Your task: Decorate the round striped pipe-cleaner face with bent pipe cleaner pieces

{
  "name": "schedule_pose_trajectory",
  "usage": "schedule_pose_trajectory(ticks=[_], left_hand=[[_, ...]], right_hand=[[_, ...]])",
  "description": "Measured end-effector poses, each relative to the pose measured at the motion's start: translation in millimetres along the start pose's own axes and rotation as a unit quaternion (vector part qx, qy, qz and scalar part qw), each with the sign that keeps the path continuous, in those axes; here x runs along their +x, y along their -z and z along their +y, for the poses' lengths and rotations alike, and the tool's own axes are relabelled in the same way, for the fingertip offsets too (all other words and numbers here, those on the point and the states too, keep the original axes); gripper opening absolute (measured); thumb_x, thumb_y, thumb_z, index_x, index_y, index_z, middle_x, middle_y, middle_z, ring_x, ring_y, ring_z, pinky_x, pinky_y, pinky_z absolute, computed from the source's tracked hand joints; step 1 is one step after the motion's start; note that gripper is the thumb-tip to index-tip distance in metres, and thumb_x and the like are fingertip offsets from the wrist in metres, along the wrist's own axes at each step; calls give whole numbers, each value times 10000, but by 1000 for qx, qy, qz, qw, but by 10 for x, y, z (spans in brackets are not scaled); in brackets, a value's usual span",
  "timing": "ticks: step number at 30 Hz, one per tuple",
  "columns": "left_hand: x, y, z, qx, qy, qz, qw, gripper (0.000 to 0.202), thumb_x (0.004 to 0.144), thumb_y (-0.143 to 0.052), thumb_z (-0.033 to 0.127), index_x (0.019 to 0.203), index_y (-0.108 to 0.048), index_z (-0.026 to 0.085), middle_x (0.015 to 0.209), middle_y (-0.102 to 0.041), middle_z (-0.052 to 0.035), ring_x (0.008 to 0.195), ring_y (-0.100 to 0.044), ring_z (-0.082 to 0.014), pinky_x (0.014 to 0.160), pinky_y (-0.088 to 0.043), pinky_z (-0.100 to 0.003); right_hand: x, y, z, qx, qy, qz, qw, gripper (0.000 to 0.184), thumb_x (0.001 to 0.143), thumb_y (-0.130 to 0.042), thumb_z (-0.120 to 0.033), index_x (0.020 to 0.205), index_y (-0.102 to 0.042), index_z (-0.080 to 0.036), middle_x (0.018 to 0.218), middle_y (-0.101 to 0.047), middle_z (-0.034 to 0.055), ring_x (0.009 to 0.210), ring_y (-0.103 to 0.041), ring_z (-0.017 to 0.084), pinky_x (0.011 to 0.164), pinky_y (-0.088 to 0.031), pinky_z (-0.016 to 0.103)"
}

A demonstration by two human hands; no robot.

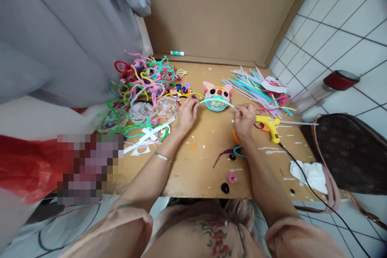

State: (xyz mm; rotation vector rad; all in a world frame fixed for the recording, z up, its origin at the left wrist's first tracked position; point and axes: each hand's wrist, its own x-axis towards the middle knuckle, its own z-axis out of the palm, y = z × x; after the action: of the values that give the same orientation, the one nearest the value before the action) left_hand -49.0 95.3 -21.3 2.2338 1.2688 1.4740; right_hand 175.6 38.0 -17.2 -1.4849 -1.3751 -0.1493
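A pale green pipe cleaner [217,99] is stretched in a shallow arc between my two hands, one end in each. My left hand [188,113] pinches its left end, and my right hand [244,119] pinches the other. Just behind the arc sits a small craft animal face [222,89] with pink ears, black eyes and a red nose; the pipe cleaner crosses in front of its lower part. Right of my right hand lies a yellow glue gun [268,123] with a glue stick in its back.
Tangled pipe cleaners [145,76] pile up at the left, beside transparent plastic pieces [142,112] and paper strips [149,137]. Straight pipe cleaners [252,88] lie back right. A bottle [323,88], brown bag [353,153] and tissue [308,175] are rightward; the glue gun's cord [298,164] trails off the edge.
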Motion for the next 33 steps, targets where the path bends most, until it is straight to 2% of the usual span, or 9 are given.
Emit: schedule_pose_trajectory(ticks=[5,11,15,21,24,27,29,33], left_hand=[[-3,-27,45,-20,14,-20,1000,198,928,-470,181,985,-659,168,991,-694,-94,940,-632,-192,856,-488,-311],[-10,-34,94,7,43,-52,998,205,907,-504,203,969,-694,157,949,-714,-90,893,-651,-191,837,-491,-298],[-20,-68,98,0,45,-55,997,225,881,-503,177,986,-701,158,973,-728,-96,881,-654,-197,824,-498,-308],[-28,-105,63,-6,38,-41,998,238,871,-495,176,974,-709,164,971,-735,-91,873,-654,-189,826,-501,-301],[-20,-103,51,-4,44,-31,999,227,872,-498,186,958,-707,166,957,-734,-89,872,-656,-191,818,-502,-302],[-16,-115,70,-35,53,-22,998,210,877,-508,211,939,-703,165,941,-734,-85,870,-657,-187,832,-502,-307],[-23,-146,107,-94,79,-20,992,206,881,-528,256,929,-701,157,916,-735,-75,832,-654,-172,814,-505,-297],[-54,-239,226,-265,176,-44,947,224,824,-628,345,882,-705,143,804,-724,-43,680,-614,-132,691,-500,-260]], right_hand=[[-15,-78,34,19,-15,-25,999,151,811,-540,-208,810,-691,-202,810,-679,58,792,-603,212,773,-487,359],[-31,-180,73,44,-60,-41,996,159,810,-529,-266,826,-661,-179,803,-677,64,741,-615,205,734,-494,351],[-43,-236,114,65,-97,-52,992,155,805,-516,-289,807,-632,-186,754,-650,42,704,-599,194,705,-493,338],[-39,-265,116,78,-104,-52,990,141,769,-509,-295,785,-607,-196,751,-640,36,693,-583,183,695,-489,331],[-28,-265,78,102,-133,-56,984,140,742,-521,-316,777,-595,-203,711,-619,19,654,-567,167,657,-483,314],[-25,-253,-4,169,-185,-78,965,147,701,-556,-342,769,-577,-214,658,-592,-14,606,-557,145,600,-467,280],[-32,-229,-91,233,-222,-106,941,168,669,-601,-353,761,-569,-216,639,-596,-26,589,-566,134,567,-454,258],[-51,-149,-297,340,-291,-172,877,225,615,-705,-355,710,-558,-213,612,-630,-25,571,-591,123,519,-431,230]])
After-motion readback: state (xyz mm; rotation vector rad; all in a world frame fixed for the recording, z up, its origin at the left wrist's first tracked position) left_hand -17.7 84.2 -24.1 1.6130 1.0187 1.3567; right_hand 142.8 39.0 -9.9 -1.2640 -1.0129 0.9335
